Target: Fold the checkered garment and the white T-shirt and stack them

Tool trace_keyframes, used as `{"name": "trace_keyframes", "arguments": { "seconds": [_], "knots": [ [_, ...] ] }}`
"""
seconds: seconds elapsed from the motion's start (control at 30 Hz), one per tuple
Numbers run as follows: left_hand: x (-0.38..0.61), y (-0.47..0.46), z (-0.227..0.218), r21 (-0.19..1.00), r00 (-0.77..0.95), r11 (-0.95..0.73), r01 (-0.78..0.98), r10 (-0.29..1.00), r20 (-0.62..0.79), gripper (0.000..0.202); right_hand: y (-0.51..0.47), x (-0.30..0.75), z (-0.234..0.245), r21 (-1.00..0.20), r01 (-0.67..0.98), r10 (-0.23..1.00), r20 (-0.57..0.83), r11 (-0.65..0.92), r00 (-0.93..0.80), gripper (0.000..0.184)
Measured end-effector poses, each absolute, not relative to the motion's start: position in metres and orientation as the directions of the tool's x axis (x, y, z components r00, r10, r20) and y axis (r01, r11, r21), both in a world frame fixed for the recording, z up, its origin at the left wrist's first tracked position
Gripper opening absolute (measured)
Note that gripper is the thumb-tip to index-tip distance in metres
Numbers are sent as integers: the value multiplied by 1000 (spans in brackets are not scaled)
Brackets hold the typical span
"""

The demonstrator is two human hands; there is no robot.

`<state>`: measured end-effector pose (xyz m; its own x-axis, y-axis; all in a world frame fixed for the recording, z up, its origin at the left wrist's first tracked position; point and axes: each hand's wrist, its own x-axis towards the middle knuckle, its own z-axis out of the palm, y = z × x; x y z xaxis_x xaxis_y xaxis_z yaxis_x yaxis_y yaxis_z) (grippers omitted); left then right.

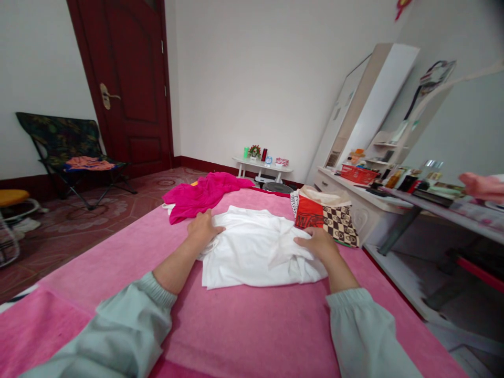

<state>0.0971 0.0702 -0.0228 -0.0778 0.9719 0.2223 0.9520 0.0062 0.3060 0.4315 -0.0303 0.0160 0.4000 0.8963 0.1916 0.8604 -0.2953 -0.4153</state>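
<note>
A white shirt (252, 252), partly folded, lies spread on the pink bedcover (236, 325) in front of me. My left hand (202, 230) grips its left edge, thumb on top and the other fingers partly hidden. At the opposite edge, my right hand (318, 242) pinches a bunched flap of the cloth between thumb and fingers. Beyond my left hand is a crumpled magenta garment (205, 191). Just past my right hand lies a folded patterned garment (326, 212) in red, cream and brown check.
A dressing table (378, 197) with a red basket (358, 174) and bottles runs along the right side. Past the bed's far end stands a low white table (262, 165) with small items. A folding chair (71, 142) holding clothes is at the left, by a dark red door (126, 79).
</note>
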Motion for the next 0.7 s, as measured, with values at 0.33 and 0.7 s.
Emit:
{"name": "trace_keyframes", "arguments": {
  "seconds": [0.33, 0.7],
  "knots": [
    [106, 69, 0, 653, -51, -265, 710, 905, 422, 20, -22, 432, 10, -618, 769, 760, 417, -164, 498, 19],
    [191, -15, 44, 929, 555, -218, -299, 752, 355, 45, -34, 340, 26, -907, 268, 944, 298, 326, -140, 48]
  ]
}}
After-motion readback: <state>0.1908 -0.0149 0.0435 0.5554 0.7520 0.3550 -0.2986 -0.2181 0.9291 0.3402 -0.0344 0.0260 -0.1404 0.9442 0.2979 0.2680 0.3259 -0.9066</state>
